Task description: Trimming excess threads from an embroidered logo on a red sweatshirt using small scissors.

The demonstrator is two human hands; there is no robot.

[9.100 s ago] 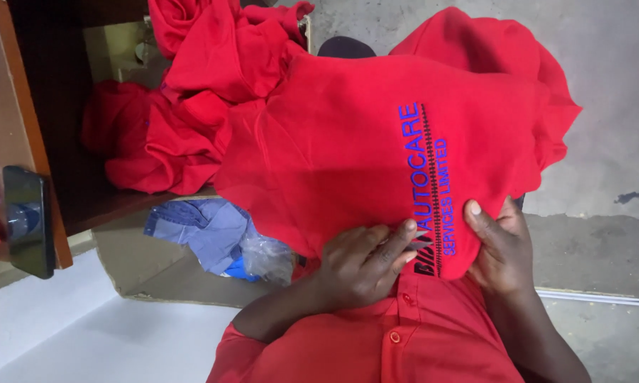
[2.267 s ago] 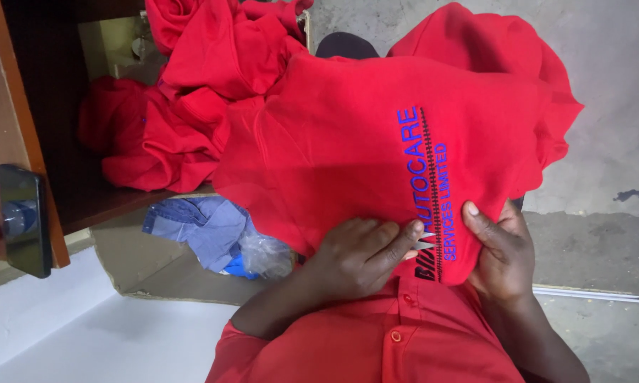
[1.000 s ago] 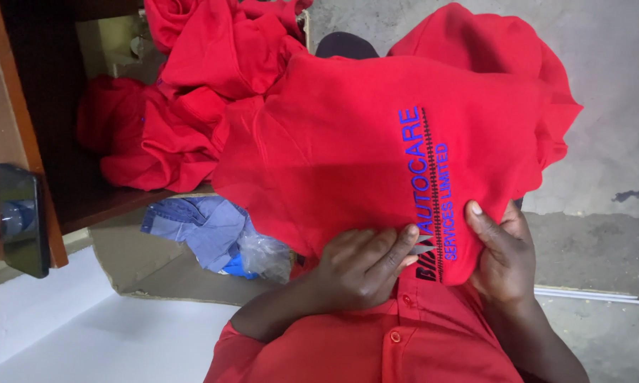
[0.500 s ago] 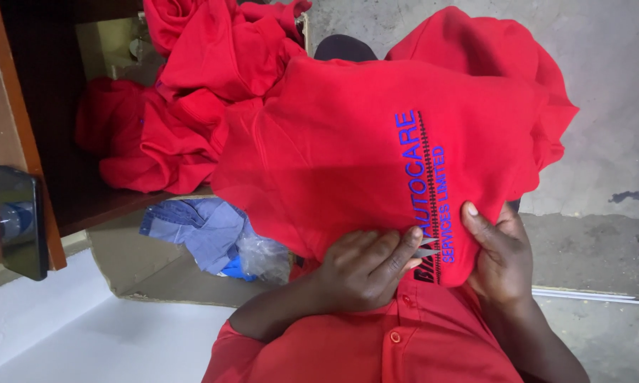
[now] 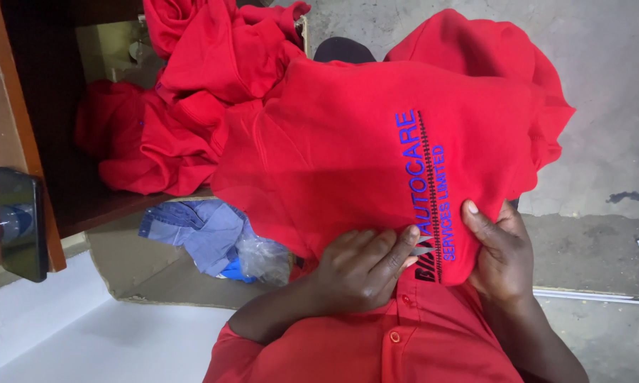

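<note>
A red garment point(image 5: 348, 149) with blue and black embroidered lettering is spread out in front of me. My left hand point(image 5: 362, 269) presses its lower edge, fingers curled, fingertips at the lettering. A small grey pointed shape point(image 5: 423, 248) shows by those fingertips; I cannot tell whether it is a tool or part of the embroidery. On the right side of the lettering, my right hand point(image 5: 500, 255) grips the same edge with its thumb on top. My own red buttoned shirt point(image 5: 397, 347) fills the bottom of the view.
More red garments point(image 5: 191, 85) are heaped in a dark wooden cabinet point(image 5: 28, 142) at the upper left. Blue cloth in clear plastic point(image 5: 213, 237) lies on cardboard below. A dark phone point(image 5: 20, 223) hangs at the left. Grey concrete floor point(image 5: 603, 106) lies to the right.
Both hands stay on the garment's lower edge. The left fingers shift slightly along the lettering; nothing else has moved.
</note>
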